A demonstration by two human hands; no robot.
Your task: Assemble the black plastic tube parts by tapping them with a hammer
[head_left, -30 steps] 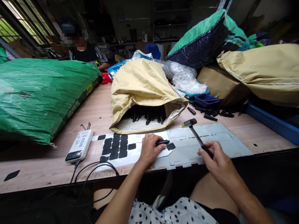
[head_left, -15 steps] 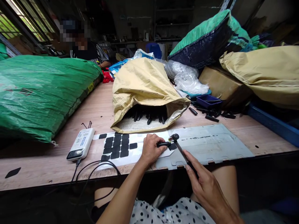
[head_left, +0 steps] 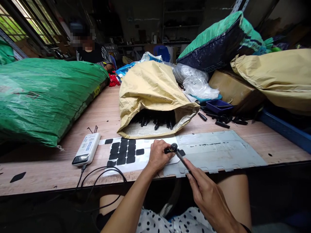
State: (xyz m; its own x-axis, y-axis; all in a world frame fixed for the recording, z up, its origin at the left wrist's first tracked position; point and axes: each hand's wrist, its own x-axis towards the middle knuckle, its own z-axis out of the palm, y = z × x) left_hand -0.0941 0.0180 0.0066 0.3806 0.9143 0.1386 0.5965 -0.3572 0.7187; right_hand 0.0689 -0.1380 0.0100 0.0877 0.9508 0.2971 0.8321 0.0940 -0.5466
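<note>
My left hand (head_left: 158, 156) is closed on a small black stick-shaped part (head_left: 168, 150), pressing it to the white backing sheet (head_left: 143, 161) at the table's near edge. My right hand (head_left: 206, 195) grips the handle of a small hammer, whose head (head_left: 173, 147) rests on that black part. A black pad (head_left: 182, 152) lies just right of the part. Several black pads (head_left: 122, 153) sit in rows on the sheet to the left.
A grey metal plate (head_left: 218, 152) lies right of the sheet. A tan sack (head_left: 150, 90) with black parts spilling out stands behind. A white power bank (head_left: 87, 149) with cable is at left, a green sack (head_left: 46, 94) beyond. Another person sits at the far left.
The hammer head swung left from above the grey plate down onto the black part in my left hand. My right hand drew back toward me. My left hand stayed put.
</note>
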